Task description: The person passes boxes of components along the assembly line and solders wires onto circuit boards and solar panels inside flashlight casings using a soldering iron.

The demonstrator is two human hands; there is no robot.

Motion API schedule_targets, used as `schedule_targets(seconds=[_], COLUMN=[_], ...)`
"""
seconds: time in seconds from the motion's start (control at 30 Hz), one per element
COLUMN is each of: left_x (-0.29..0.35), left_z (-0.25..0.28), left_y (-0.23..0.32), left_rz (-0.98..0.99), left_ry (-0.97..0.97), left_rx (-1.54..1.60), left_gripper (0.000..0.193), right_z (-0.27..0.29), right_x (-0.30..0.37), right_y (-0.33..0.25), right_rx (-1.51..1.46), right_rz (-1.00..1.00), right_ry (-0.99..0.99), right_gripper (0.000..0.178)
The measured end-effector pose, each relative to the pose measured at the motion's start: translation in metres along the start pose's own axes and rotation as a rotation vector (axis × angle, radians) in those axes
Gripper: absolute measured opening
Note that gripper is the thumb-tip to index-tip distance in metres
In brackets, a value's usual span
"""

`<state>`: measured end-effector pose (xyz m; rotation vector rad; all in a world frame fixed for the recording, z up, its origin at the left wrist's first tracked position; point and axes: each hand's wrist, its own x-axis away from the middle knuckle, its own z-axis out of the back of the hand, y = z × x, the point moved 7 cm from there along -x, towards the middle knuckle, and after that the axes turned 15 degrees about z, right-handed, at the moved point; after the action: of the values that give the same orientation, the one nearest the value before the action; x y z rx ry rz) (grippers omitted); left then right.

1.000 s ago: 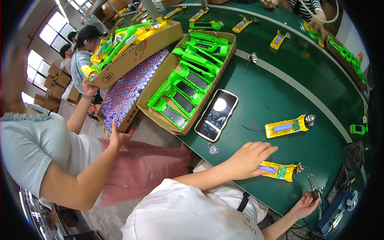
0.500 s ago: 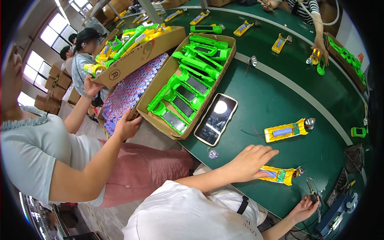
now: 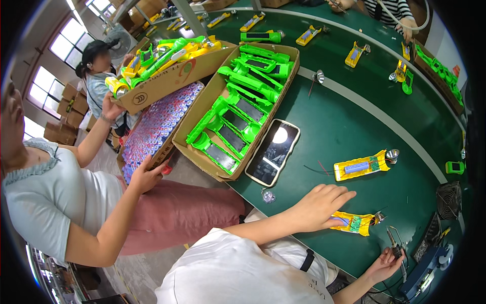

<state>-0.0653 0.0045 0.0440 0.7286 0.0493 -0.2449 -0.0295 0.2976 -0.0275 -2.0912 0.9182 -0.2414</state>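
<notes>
My left hand [image 3: 322, 206] hovers at the left end of a yellow half-shell [image 3: 363, 230], its fingers stretched out and its thumb at the blue battery [image 3: 343, 221]. A green circuit board [image 3: 356, 223] and a silver lamp head [image 3: 378, 217] show at the shell's other end. My right hand [image 3: 386, 265], at the lower right, has its fingers closed around the handle of a soldering iron [image 3: 392, 237], beside a wire stand. Above lies a second yellow half-shell [image 3: 344, 175] with battery, board, lamp head and loose wires.
A phone [image 3: 260, 164] lies beside a carton [image 3: 178, 143] of green shells. A small round LED disc [image 3: 268, 196] sits near the table edge. At left, a co-worker holds a carton [image 3: 169, 83] of torches above a batch of batteries [image 3: 157, 126]. A soldering station [image 3: 422, 278] and fan [image 3: 448, 198] stand right.
The co-worker at left has shifted the batteries leftward, away from the green-shell carton. Across the table, another person's hand has left a yellow and green torch. My hands have barely moved.
</notes>
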Motion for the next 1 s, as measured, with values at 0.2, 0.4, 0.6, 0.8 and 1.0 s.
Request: schedule_targets(seconds=[0.2, 0.4, 0.6, 0.8, 1.0], left_x=[-0.0004, -0.002, -0.0015, -0.0014, -0.0027], left_z=[0.0028, 0.005, 0.0027, -0.0037, -0.0013], left_y=[-0.0023, -0.0029, -0.0045, -0.0079, -0.0067], left_rz=[0.01, 0.017, 0.031, 0.04, 0.033], left_ry=[-0.002, -0.007, -0.032, -0.054, -0.036], left_rx=[-0.007, -0.014, -0.018, -0.009, -0.01], left_gripper=[0.062, 0.063, 0.063, 0.062, 0.062], right_z=[0.0021, -0.0012, -0.002, -0.0025, -0.0027], right_x=[-0.0022, -0.0019, -0.0021, -0.0014, -0.0025], right_y=[0.0001, -0.0005, -0.0008, -0.001, 0.0], right_rx=[-0.005, -0.032, -0.038, -0.024, -0.043], right_rz=[-0.001, -0.012, -0.017, -0.018, -0.024], right_ry=[-0.028, -0.058, -0.072, -0.05, -0.073], right_gripper=[0.028, 0.027, 0.028, 0.028, 0.027])
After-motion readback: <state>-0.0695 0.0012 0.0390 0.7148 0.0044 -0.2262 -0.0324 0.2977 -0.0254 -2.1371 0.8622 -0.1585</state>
